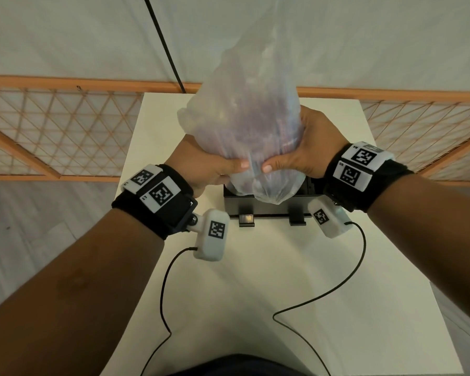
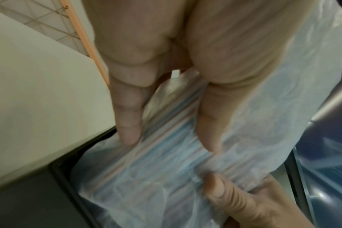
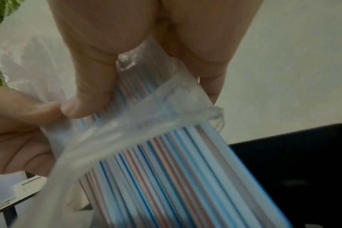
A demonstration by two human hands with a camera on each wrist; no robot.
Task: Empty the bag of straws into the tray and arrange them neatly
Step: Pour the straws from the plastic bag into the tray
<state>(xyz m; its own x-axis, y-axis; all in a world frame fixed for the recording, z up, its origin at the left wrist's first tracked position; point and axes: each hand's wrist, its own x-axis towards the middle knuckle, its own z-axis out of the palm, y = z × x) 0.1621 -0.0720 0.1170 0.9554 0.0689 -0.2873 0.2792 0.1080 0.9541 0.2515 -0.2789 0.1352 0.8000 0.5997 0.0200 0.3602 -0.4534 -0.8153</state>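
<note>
One clear plastic bag (image 1: 244,109), mouth down, spills a dense bundle of straws (image 3: 185,177), white with blue or red stripes, too many to count. The left hand (image 1: 201,164) and right hand (image 1: 301,147) clasp its neck; below their grip sits one black tray (image 1: 266,211) on the white table (image 1: 255,280).
</note>
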